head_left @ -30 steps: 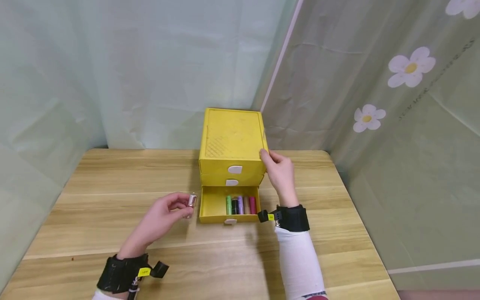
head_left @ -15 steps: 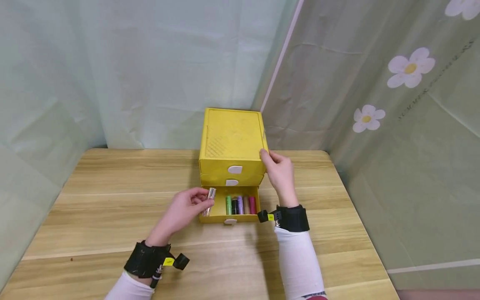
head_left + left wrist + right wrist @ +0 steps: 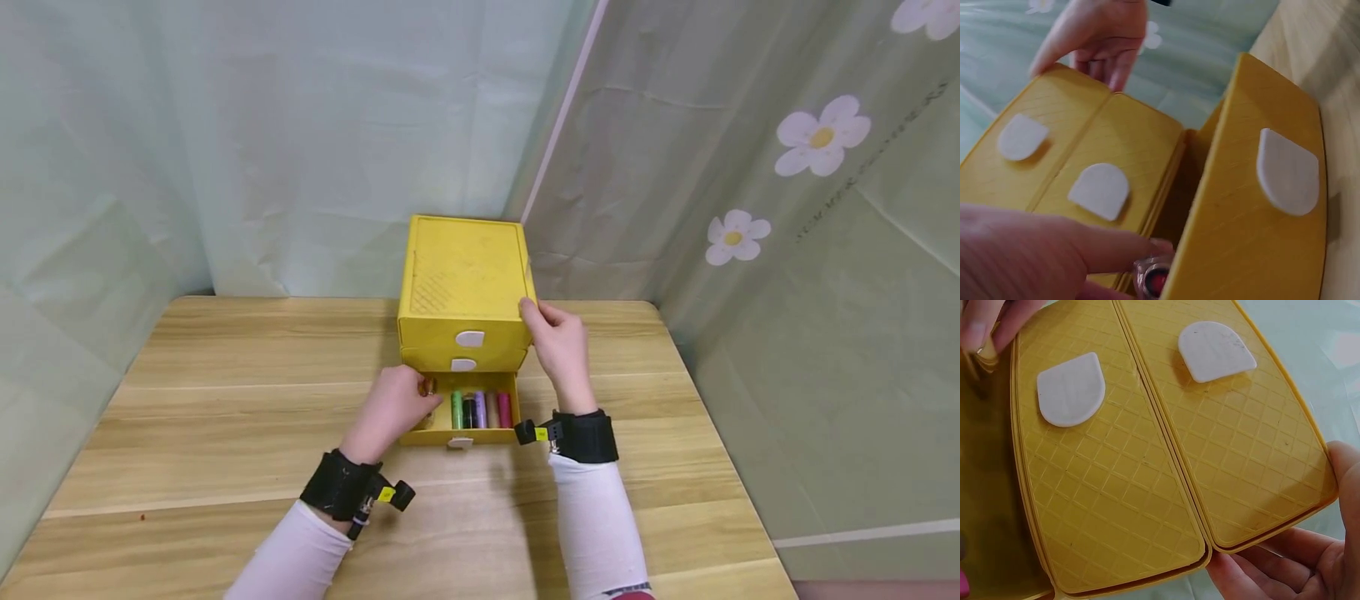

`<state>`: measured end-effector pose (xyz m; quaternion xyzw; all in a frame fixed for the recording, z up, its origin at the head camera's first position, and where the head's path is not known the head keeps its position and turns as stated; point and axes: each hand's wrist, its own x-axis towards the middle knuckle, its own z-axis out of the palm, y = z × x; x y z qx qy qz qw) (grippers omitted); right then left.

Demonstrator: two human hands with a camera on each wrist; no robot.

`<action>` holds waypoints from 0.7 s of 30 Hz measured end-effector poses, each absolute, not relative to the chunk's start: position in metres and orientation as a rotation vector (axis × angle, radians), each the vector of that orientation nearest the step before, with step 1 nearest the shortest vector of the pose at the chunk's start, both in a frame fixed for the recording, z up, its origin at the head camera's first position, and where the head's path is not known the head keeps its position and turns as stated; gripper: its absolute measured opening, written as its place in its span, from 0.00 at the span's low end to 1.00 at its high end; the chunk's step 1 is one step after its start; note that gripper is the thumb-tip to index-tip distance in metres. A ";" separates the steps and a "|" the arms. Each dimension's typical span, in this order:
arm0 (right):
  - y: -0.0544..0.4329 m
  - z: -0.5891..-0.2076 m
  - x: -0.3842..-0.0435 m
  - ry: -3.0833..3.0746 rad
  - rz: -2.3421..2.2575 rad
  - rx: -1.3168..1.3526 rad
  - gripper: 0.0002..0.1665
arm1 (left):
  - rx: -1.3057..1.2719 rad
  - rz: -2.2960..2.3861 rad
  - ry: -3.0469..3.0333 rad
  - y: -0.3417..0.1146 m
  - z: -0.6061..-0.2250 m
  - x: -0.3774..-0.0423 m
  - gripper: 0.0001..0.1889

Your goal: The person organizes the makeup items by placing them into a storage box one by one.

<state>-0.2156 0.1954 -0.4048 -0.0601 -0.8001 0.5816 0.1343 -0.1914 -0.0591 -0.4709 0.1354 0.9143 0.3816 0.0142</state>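
A yellow drawer box [image 3: 468, 267] stands at the table's back, its bottom drawer [image 3: 427, 437] pulled out. My left hand [image 3: 392, 408] is over that drawer's left side, pinching a small shiny lipstick [image 3: 429, 387] between thumb and fingers. In the left wrist view the clear end of the lipstick [image 3: 1152, 278] shows a red centre behind the drawer front. Several coloured tubes stand side by side in the drawer's right half, from a green tube [image 3: 457, 410] to a dark pink tube [image 3: 505, 410]. My right hand [image 3: 562, 350] grips the box's front right corner, thumb at the top edge.
Two upper drawers are closed; white tabs [image 3: 470, 339] mark their fronts. The wooden table [image 3: 262, 400] extends to both sides and in front. Behind it hang a pale curtain [image 3: 337, 150] and a flowered curtain [image 3: 660, 183].
My left hand has carried the lipstick rightward from beside the drawer, over its left wall and down into its left part. The right hand stays at the box's corner.
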 end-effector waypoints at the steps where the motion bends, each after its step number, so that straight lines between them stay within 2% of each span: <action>1: 0.195 -0.405 -0.216 -2.315 1.691 -0.170 0.32 | 0.408 1.144 2.874 -0.056 -0.472 -0.193 0.10; 6: 0.196 -0.405 -0.216 -2.301 1.718 -0.157 0.31 | 0.349 0.918 2.944 -0.043 -0.478 -0.195 0.15; 12: 0.197 -0.405 -0.217 -2.299 1.695 -0.163 0.30 | 0.406 0.818 2.954 -0.029 -0.486 -0.197 0.12; 21: 0.196 -0.406 -0.218 -2.308 1.649 -0.177 0.31 | 0.402 0.846 2.874 -0.024 -0.487 -0.195 0.12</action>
